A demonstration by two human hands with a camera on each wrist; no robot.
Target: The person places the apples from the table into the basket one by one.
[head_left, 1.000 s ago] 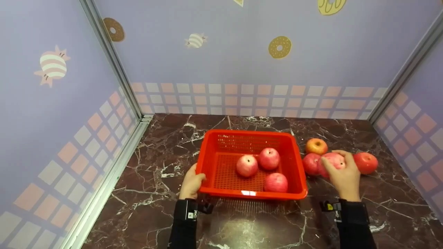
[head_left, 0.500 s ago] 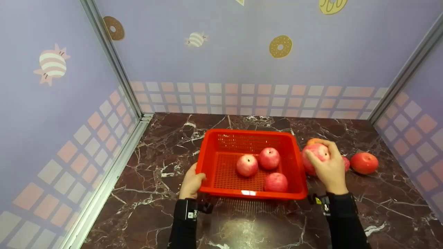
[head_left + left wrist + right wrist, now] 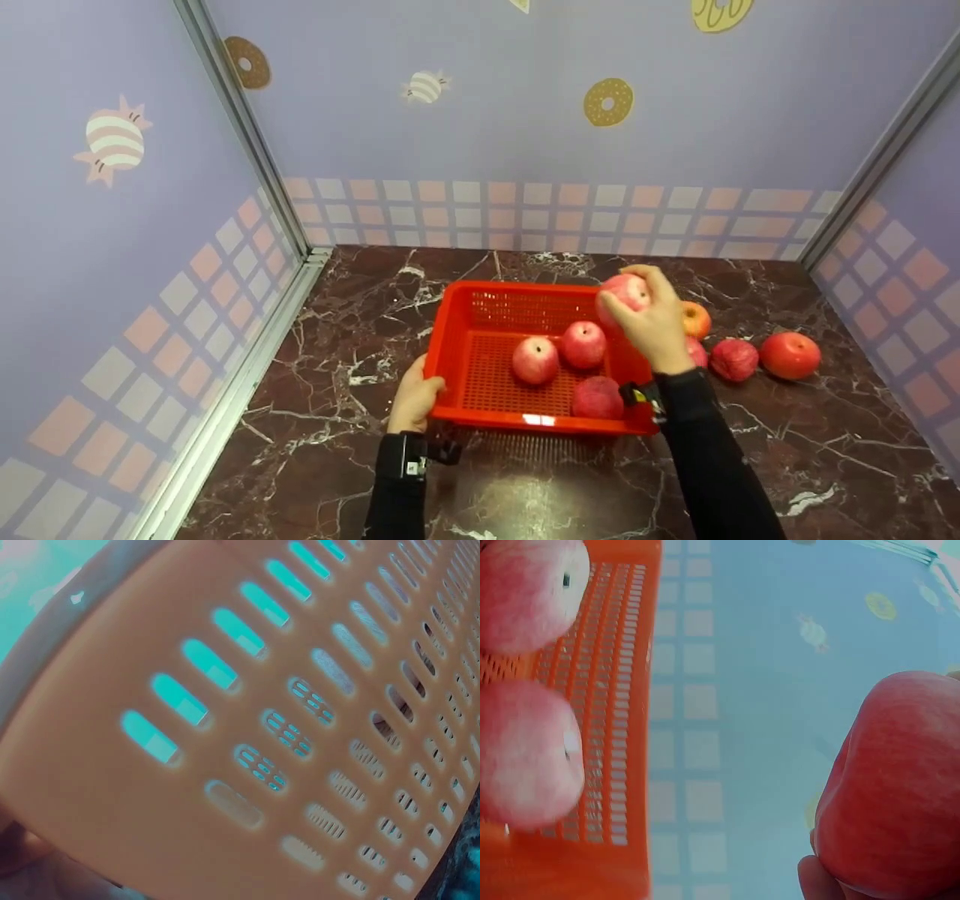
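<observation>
My right hand (image 3: 655, 324) grips a pink-red apple (image 3: 619, 300) above the back right corner of the red plastic basket (image 3: 480, 424). The same held apple (image 3: 900, 787) fills the lower right of the right wrist view. With its thumb over the rim, my left hand (image 3: 414, 396) holds the basket's left side. Inside the basket lie three apples: a paler one (image 3: 535, 360), one beside it (image 3: 584, 345), and one near the front right (image 3: 598, 398). The left wrist view shows mostly the basket's slotted wall (image 3: 247, 720).
Right of the basket, several apples lie on the dark marbled table (image 3: 322, 420): an orange-yellow one (image 3: 696, 320), a partly hidden red one (image 3: 697, 351), a dark red one (image 3: 734, 360) and a large red one (image 3: 790, 355). Patterned panels (image 3: 510, 135) enclose the table's back and sides.
My right hand has lifted the apple from the group on the right and carried it left over the basket's rim. The left hand and basket stay where they were.
</observation>
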